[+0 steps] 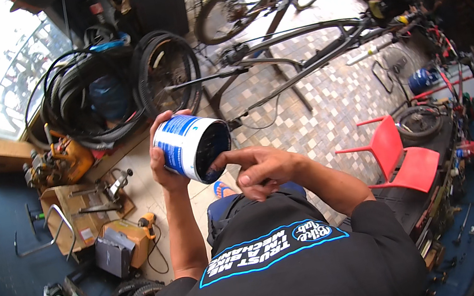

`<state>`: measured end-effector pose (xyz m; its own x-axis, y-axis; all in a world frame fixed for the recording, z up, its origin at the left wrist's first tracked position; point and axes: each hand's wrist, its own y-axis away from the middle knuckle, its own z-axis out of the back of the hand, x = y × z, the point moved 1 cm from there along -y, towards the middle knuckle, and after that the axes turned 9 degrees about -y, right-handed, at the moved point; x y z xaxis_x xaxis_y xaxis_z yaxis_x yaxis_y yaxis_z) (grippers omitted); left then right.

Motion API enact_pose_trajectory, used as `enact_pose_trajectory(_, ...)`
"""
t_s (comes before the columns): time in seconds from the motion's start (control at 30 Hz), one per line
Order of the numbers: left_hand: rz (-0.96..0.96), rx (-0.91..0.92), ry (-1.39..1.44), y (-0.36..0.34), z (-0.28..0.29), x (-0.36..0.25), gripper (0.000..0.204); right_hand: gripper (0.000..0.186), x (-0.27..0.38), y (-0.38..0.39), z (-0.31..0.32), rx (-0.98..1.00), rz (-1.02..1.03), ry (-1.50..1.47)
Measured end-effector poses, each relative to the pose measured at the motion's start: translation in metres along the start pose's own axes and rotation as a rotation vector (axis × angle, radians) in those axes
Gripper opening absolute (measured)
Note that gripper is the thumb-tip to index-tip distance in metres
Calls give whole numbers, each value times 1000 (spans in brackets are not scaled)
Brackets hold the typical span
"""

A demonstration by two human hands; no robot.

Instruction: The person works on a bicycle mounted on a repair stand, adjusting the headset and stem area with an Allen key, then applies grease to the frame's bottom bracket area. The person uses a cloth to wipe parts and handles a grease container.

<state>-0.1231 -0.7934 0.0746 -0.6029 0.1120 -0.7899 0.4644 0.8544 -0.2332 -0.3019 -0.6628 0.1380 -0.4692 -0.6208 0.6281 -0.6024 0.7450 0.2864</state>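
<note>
My left hand (166,165) is wrapped around a white and blue plastic tub (182,144), held up in front of my chest. The tub is tilted, its open mouth turned to the right, and a dark substance, perhaps grease, coats the inside. My right hand (265,169) reaches in from the right with the index finger stretched out. That fingertip is inside the tub's mouth at the lower rim, touching the dark substance or very close to it. The other fingers are loosely bent and hold nothing. Beyond the tub, a grey bicycle frame (322,60) is held up above the tiled floor.
A red chair (417,169) stands to the right. Bicycle tyres (70,94) and a wheel (169,78) are heaped at the far left. Nearer on that side are an orange machine (70,161), a cardboard box (67,227) and a yellow power tool (147,223) with a cord.
</note>
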Motion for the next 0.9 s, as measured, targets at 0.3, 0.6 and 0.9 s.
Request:
enact_pose_trajectory(0.3, -34, -105, 192, -35, 6, 25, 81, 69, 188, 41, 33, 107, 380, 459)
enact_pose_trajectory(0.6, -202, -281, 351, -79, -15, 56, 84, 61, 377, -80, 256, -286, 89, 1088)
enact_pose_trajectory(0.9, -200, -624, 155, -137, -76, 91, 85, 45, 251, -61, 518, 189, -346, 1123)
